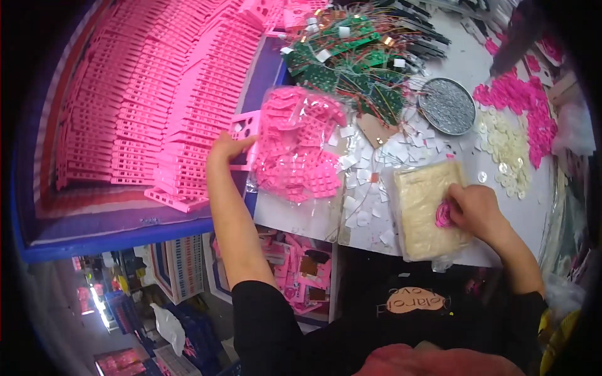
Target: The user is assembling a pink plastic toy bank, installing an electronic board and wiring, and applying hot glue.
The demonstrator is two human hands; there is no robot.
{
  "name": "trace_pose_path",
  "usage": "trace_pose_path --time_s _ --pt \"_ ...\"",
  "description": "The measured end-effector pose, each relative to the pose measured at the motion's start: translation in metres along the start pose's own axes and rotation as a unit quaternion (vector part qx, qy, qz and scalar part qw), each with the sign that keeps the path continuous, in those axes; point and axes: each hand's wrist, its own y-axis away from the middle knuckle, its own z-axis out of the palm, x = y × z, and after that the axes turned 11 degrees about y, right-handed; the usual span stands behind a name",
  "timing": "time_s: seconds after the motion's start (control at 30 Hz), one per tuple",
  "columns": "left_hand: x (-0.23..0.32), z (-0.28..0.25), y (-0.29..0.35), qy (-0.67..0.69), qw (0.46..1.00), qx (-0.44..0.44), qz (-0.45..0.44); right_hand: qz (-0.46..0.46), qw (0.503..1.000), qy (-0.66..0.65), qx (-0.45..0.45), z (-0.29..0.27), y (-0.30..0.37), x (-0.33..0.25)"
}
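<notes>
At the edge of the blue-rimmed tray, my left hand (pixel 227 148) grips a flat pink plastic housing (pixel 251 119) with holes in it. That housing stands between the tray and a clear bag of pink lattice parts (pixel 301 147). My right hand (pixel 475 210) is closed over a beige pad (pixel 421 194) wrapped in clear plastic. Its curled fingertips meet a small pink round piece (pixel 444 214) on the pad; the fingers partly hide it.
Rows of pink housings (pixel 144 94) fill the tray on the left. Behind the bag lie green circuit boards with wires (pixel 351 69). A round tin of small silvery parts (pixel 446 105), white paper bits (pixel 401 147), pale discs (pixel 505 150) and pink pieces (pixel 523 103) cover the right side.
</notes>
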Motion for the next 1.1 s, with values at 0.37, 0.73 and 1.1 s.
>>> trace_pose_path --time_s 0.37,0.73,1.1 --pt "-0.037 0.015 -0.002 0.184 0.972 0.119 0.090 -0.005 0.979 -0.176 0.102 -0.029 0.046 0.061" --pt "0.103 -0.072 0.276 0.356 0.739 0.374 0.433 0.501 0.821 0.215 0.172 -0.053 0.200 0.334" --pt "0.101 0.094 0.283 0.639 0.730 -0.125 0.208 0.557 0.776 0.104 0.278 -0.075 0.211 0.327"
